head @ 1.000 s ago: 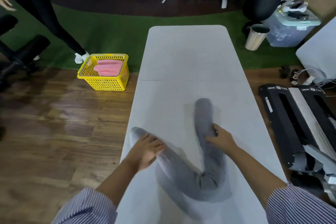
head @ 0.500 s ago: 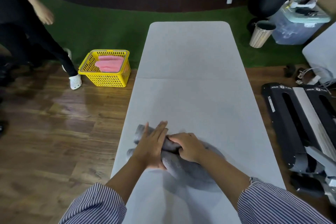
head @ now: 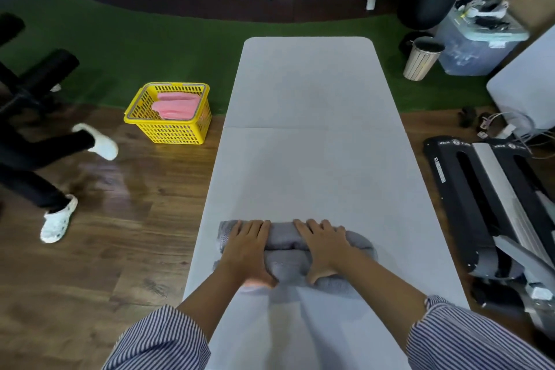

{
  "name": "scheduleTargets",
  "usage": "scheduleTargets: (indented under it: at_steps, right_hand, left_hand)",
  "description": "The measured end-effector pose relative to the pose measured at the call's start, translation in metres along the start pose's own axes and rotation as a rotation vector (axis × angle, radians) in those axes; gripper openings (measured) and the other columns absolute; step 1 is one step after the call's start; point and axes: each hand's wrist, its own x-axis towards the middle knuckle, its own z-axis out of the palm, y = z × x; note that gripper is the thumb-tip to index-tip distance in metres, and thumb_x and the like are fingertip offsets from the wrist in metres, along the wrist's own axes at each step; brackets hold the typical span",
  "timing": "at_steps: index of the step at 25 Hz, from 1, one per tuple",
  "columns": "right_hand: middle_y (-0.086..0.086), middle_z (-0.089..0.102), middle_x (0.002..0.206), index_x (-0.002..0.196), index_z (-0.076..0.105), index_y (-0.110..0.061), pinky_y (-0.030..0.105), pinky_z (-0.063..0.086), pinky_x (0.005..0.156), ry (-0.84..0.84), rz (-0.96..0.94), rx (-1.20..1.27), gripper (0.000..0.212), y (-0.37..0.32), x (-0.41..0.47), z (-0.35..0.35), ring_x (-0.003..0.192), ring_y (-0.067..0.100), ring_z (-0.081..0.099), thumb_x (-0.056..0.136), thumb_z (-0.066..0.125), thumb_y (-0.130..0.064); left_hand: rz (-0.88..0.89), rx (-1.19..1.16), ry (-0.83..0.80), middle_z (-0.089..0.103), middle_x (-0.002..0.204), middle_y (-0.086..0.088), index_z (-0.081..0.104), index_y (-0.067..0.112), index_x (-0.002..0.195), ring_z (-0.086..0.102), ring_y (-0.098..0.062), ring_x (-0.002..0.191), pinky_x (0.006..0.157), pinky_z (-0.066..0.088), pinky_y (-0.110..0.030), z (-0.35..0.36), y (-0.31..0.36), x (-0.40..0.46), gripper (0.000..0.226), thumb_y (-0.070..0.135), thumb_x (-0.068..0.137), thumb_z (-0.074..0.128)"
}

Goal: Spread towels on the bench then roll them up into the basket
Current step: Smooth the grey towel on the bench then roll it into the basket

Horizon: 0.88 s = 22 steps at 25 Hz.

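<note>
A grey towel [head: 285,239], folded into a thick double roll, lies across the near part of the pale grey bench [head: 306,99]. My left hand [head: 247,249] lies flat on its left half, fingers straight and thumb at the near side. My right hand [head: 322,245] presses on its right half the same way. The towel's ends stick out past both hands. On the floor to the bench's left stands a yellow basket [head: 177,132] with rolled pink towels [head: 177,105] inside.
A person's legs in black trousers and white clogs [head: 58,218] step across the wooden floor at left. A black machine [head: 492,198] lies on the floor right of the bench. A waste bin [head: 422,58] and plastic storage box [head: 477,45] stand at back right.
The long grey roll, bent in a V a second ago, has been doubled over into a compact bundle. Both hands now lie side by side on top of it. The other person walked left.
</note>
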Motion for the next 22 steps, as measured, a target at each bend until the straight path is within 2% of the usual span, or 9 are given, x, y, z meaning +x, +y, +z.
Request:
scheduleTargets:
  at_steps: [2,4,6,8,12,14,16,18,22]
  right_hand:
    - [0.003,0.021,0.148,0.145,-0.01,-0.032,0.063,0.028,0.101,0.0,-0.033,-0.01,0.127,0.004,-0.004,-0.001,0.13,0.032,0.026,0.055,0.074,-0.062]
    - [0.003,0.006,0.154,0.142,-0.02,-0.036,0.072,0.012,0.103,-0.034,-0.002,-0.065,0.139,0.008,-0.012,0.002,0.14,0.035,0.012,0.047,0.076,-0.068]
    - [0.007,0.0,0.155,0.14,-0.025,-0.039,0.071,0.013,0.103,-0.052,0.066,-0.127,0.141,0.006,-0.02,0.01,0.14,0.037,0.009,0.047,0.077,-0.065]
    - [0.009,0.014,0.151,0.142,-0.017,-0.039,0.062,0.026,0.102,0.029,0.098,-0.142,0.131,0.002,-0.022,0.016,0.132,0.036,0.025,0.052,0.076,-0.062]
    - [0.006,0.036,0.135,0.144,0.001,-0.037,0.053,0.035,0.095,0.114,0.111,-0.124,0.113,-0.01,-0.024,0.019,0.117,0.031,0.041,0.057,0.068,-0.065]
    - [0.007,0.051,0.121,0.14,0.015,-0.037,0.053,0.043,0.083,0.159,0.113,-0.172,0.112,-0.016,-0.026,0.022,0.102,0.032,0.053,0.047,0.07,-0.067]
    - [0.006,0.063,0.094,0.129,0.035,-0.036,0.05,0.05,0.06,0.187,0.085,-0.191,0.114,-0.023,-0.021,0.023,0.075,0.029,0.06,0.025,0.072,-0.067]
    - [0.004,0.062,0.085,0.123,0.043,-0.035,0.046,0.046,0.053,0.233,0.02,-0.146,0.108,-0.037,-0.014,0.019,0.067,0.027,0.059,0.022,0.069,-0.064]
    - [0.003,0.058,0.087,0.123,0.047,-0.032,0.043,0.042,0.059,0.362,-0.138,-0.184,0.097,-0.105,0.005,0.0,0.07,0.029,0.056,0.029,0.073,-0.045]
  left_hand:
    - [-0.002,0.028,-0.046,0.039,0.138,0.002,0.024,0.015,0.144,0.038,-0.02,0.127,0.114,0.022,-0.04,-0.002,0.0,-0.005,0.115,0.066,0.047,0.061]
    - [0.023,0.086,-0.087,0.035,0.138,0.0,0.014,0.015,0.147,0.036,-0.021,0.126,0.112,0.024,-0.039,-0.003,0.002,-0.008,0.119,0.063,0.05,0.065]
    - [0.045,0.113,-0.108,0.034,0.136,-0.001,0.006,0.018,0.147,0.037,-0.022,0.122,0.109,0.028,-0.039,-0.003,0.004,-0.009,0.121,0.058,0.052,0.068]
    - [0.047,0.149,-0.113,0.036,0.132,-0.004,0.001,0.022,0.147,0.041,-0.025,0.116,0.103,0.033,-0.039,-0.003,0.008,-0.009,0.119,0.053,0.055,0.07]
    - [-0.027,0.151,-0.143,0.045,0.126,-0.011,0.004,0.024,0.147,0.049,-0.027,0.107,0.09,0.043,-0.04,-0.005,0.021,-0.02,0.1,0.044,0.071,0.066]
    - [-0.101,0.135,-0.134,0.046,0.126,-0.012,0.005,0.023,0.148,0.049,-0.028,0.108,0.088,0.045,-0.04,-0.006,0.028,-0.032,0.095,0.041,0.076,0.064]
    - [-0.175,0.11,-0.134,0.044,0.127,-0.013,0.006,0.022,0.148,0.048,-0.029,0.11,0.087,0.044,-0.04,-0.007,0.027,-0.047,0.093,0.041,0.077,0.064]
    - [-0.244,0.123,-0.119,0.044,0.126,-0.014,0.006,0.021,0.147,0.049,-0.029,0.109,0.086,0.044,-0.041,-0.012,0.016,-0.064,0.093,0.041,0.077,0.064]
    - [-0.396,0.151,-0.029,0.048,0.124,-0.01,0.01,0.021,0.146,0.053,-0.029,0.107,0.084,0.044,-0.038,-0.022,-0.038,-0.108,0.09,0.04,0.074,0.062]
